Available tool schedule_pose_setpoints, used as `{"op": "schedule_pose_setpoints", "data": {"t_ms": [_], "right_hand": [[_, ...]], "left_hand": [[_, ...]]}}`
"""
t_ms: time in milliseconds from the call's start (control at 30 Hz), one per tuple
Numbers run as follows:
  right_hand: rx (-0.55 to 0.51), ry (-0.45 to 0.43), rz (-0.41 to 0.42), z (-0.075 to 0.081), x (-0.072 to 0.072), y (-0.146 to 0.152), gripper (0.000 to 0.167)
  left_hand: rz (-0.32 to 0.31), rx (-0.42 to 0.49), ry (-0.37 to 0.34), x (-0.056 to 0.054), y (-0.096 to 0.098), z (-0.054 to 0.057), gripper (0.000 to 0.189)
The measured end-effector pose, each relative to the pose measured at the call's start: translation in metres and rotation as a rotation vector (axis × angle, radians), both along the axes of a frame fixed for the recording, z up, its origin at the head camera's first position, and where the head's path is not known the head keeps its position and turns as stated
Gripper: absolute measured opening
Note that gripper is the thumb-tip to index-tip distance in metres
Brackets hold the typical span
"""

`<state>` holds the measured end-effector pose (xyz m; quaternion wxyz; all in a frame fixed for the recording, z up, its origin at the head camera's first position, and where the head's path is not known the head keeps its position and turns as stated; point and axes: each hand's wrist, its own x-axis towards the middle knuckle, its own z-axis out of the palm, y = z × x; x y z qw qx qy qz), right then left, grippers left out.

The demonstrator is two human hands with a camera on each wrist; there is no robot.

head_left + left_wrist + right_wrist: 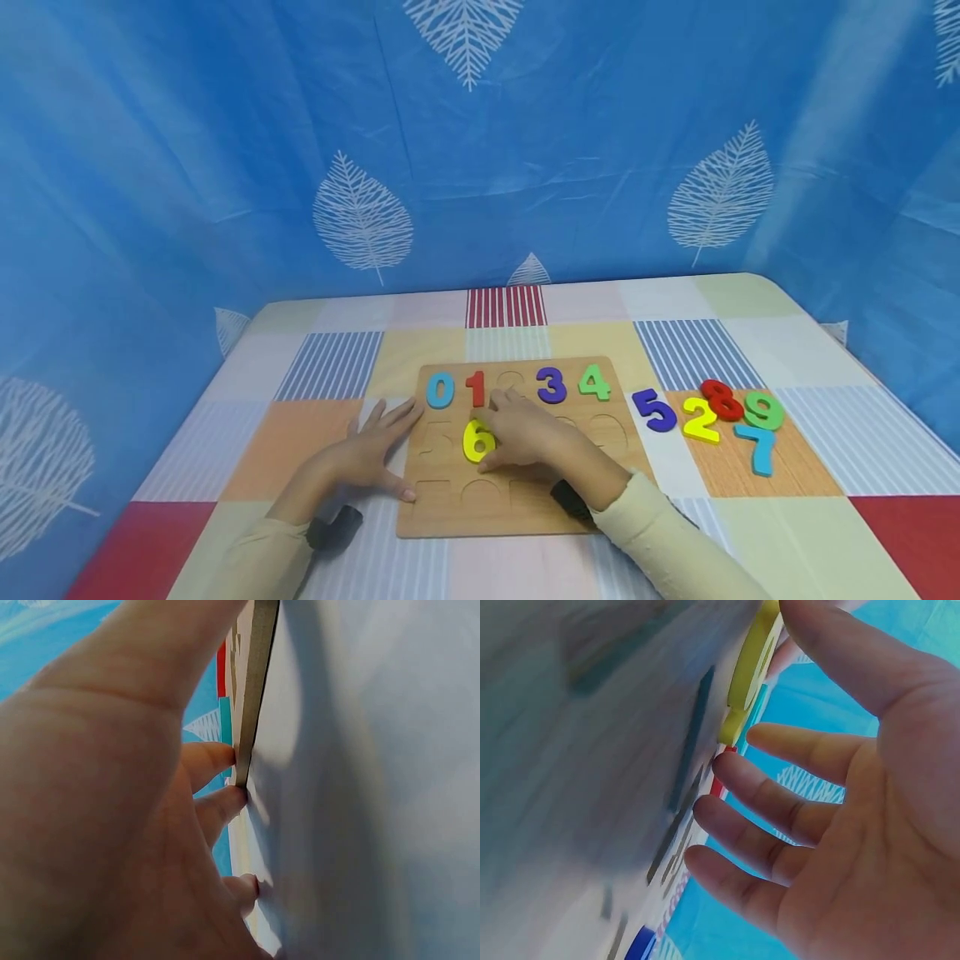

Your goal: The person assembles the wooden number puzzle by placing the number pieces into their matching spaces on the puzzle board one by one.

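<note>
A wooden number board [525,521] lies on the table, with a blue 0 [440,390], red 1 [476,388], purple 3 [551,385] and green 4 [594,382] along its far row. My left hand [367,454] rests spread at the board's left edge, thumb and fingertips against it. My right hand [528,433] reaches over the middle row and holds a yellow 6 [474,442] between thumb and index finger. Seen from the right wrist, the yellow 6 [750,667] stands proud of the board, and the other fingers extend loosely past it.
Right of the board lie loose number pieces: a purple 5 [654,410], yellow 2 [701,421], red 8 [722,401], green 9 [764,411] and blue 7 [757,450]. The red 8 overlaps its neighbours. A patchwork cloth [780,533] covers the table; a blue leaf-print curtain [562,167] hangs behind.
</note>
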<state>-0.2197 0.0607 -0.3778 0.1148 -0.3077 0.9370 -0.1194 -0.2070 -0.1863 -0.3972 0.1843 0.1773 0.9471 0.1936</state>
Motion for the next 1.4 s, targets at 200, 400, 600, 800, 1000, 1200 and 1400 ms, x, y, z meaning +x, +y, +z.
{"op": "schedule_pose_setpoints", "data": {"t_ms": [200, 400, 600, 800, 1000, 1200, 1400], "right_hand": [[-0.048, -0.02, -0.021, -0.001, -0.001, 0.016, 0.065], [-0.075, -0.006, -0.07, 0.003, 0.0, 0.044, 0.065], [-0.072, 0.011, -0.129, 0.004, 0.002, 0.083, 0.069], [-0.079, 0.015, -0.201, 0.003, 0.001, 0.125, 0.069], [-0.012, 0.061, -0.259, 0.008, -0.002, 0.162, 0.074], [0.164, 0.028, -0.373, 0.018, -0.009, 0.19, 0.075], [0.251, 0.023, -0.4, 0.017, -0.013, 0.207, 0.067]], "left_hand": [[0.007, 0.0, 0.003, 0.0, -0.004, 0.004, 0.115], [0.037, -0.013, -0.016, -0.002, -0.008, 0.006, 0.116], [0.053, -0.032, -0.014, -0.003, -0.008, 0.002, 0.116], [0.059, -0.025, -0.016, 0.002, -0.012, 0.002, 0.117], [0.057, -0.007, -0.018, 0.007, -0.018, 0.0, 0.116], [0.084, -0.001, -0.025, 0.008, -0.02, -0.003, 0.117], [0.055, -0.001, -0.003, 0.003, -0.018, -0.004, 0.117]]}}
